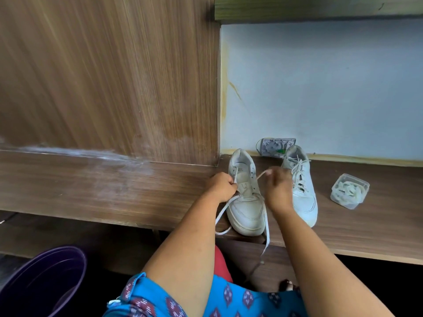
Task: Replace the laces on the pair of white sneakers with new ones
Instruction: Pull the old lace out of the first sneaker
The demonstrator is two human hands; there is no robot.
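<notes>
Two white sneakers stand on a wooden ledge (114,188), toes toward me. The left sneaker (246,209) has most eyelets bare, with a white lace (223,212) running through its lower part. One end loops off the ledge at the left; the other hangs down past the front edge. My left hand (220,187) pinches the lace at the shoe's left eyelets. Blurred, my right hand (278,191) holds a lace strand raised above the tongue. The right sneaker (302,193) is fully laced.
A clear plastic tub (349,191) holding coiled white laces sits on the ledge at the right. A small grey box (275,146) leans on the pale wall behind the shoes. A purple bucket (43,282) stands on the floor at lower left. A wood panel rises at the left.
</notes>
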